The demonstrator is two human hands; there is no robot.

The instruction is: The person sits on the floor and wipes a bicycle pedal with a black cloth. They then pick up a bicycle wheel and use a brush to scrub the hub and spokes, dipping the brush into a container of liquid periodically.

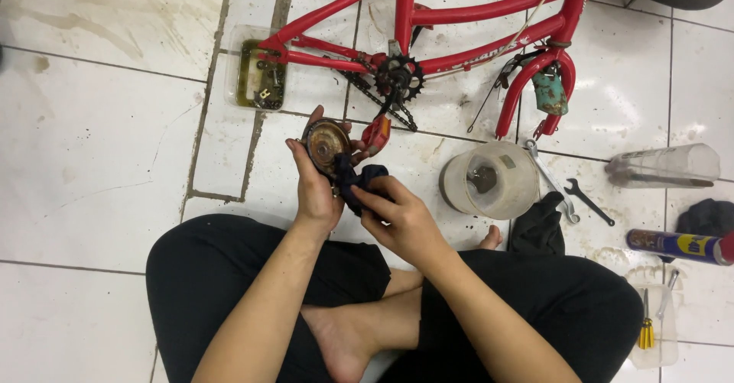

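Clearly grimy, the round metal hub [326, 143] (rust-brown) meets a dark rag [359, 180].

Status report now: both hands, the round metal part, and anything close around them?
Left hand grips round rusty metal part. Right hand presses dark cloth against it. Red bicycle frame and plastic jug lie close by.

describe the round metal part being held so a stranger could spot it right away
Start at the red bike frame lying on the white tiled floor. Just below its chain sprocket, the left hand holds up a round, rusty brown metal part. The right hand presses a dark blue cloth against it.
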